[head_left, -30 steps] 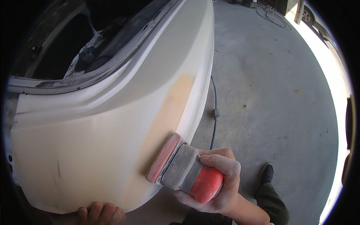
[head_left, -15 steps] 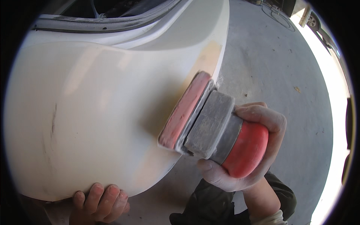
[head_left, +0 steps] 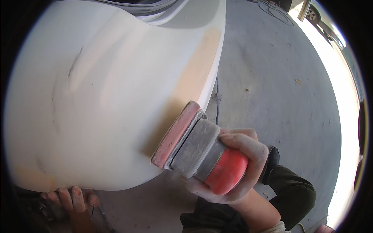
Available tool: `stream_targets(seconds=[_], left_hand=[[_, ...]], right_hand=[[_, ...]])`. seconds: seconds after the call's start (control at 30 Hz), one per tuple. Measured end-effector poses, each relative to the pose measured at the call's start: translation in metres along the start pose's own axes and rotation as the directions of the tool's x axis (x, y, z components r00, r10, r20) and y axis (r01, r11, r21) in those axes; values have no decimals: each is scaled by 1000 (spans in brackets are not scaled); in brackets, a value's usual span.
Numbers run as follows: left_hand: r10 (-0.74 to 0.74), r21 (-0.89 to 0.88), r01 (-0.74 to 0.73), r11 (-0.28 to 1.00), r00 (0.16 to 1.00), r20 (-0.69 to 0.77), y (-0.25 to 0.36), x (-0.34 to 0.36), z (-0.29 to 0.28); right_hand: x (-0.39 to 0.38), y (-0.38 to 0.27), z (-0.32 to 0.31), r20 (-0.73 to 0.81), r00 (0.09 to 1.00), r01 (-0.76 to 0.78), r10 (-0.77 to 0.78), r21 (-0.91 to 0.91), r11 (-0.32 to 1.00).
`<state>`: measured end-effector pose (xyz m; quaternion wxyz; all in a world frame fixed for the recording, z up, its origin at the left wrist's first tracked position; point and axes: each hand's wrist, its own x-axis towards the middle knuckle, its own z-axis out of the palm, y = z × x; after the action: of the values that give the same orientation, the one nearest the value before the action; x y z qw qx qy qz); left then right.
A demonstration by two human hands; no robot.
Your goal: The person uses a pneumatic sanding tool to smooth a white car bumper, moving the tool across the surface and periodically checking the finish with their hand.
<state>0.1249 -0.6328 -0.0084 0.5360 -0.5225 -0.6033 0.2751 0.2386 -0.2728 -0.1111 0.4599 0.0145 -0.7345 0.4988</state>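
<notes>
A white car body panel point(head_left: 116, 97), curved and scuffed with dark streaks, fills the left half. Along its right side runs a tan patch point(head_left: 198, 66); a smaller tan patch point(head_left: 35, 176) shows at its lower left corner. My dusty right hand point(head_left: 256, 155) is wrapped around the red knob of a power sander point(head_left: 196, 147). The sander's pink pad point(head_left: 175, 136) leans against the panel's right side, by the lower end of the tan patch. At the panel's bottom edge, my left hand point(head_left: 74, 200) has its fingers hooked over the rim; its thumb is hard to make out.
A dark hose or cord point(head_left: 217, 105) lies on the grey floor point(head_left: 279, 89) beside the panel. My bent leg point(head_left: 293, 190) in dark trousers is at lower right. Coiled cable point(head_left: 274, 11) lies far off, and a parked car point(head_left: 316, 17) stands beyond the bright opening.
The view has shifted, so the panel shows higher. The sander in my right hand has moved down along the panel's right side. My left hand has slid left along the bottom edge.
</notes>
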Motion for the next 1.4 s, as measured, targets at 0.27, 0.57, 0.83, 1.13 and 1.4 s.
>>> stream_targets(seconds=[0.27,0.57,0.83,1.13,1.4], left_hand=[[-12,-45,7,999,992,-126,3,-7,14],[49,-79,-62,995,986,-161,-5,8,16],[82,-135,-114,984,971,-223,-13,15,18],[3,-146,-17,989,995,-99,-14,4,11],[-6,-145,9,989,1000,21,-6,6,8]], right_hand=[[8,0,-3,26,986,-167,167,4,986],[29,0,-13,31,921,-389,389,20,921],[-46,-55,41,55,998,35,-34,-18,999],[-61,-42,36,25,988,-153,151,157,976],[-39,-36,18,59,933,-352,356,-69,933]])
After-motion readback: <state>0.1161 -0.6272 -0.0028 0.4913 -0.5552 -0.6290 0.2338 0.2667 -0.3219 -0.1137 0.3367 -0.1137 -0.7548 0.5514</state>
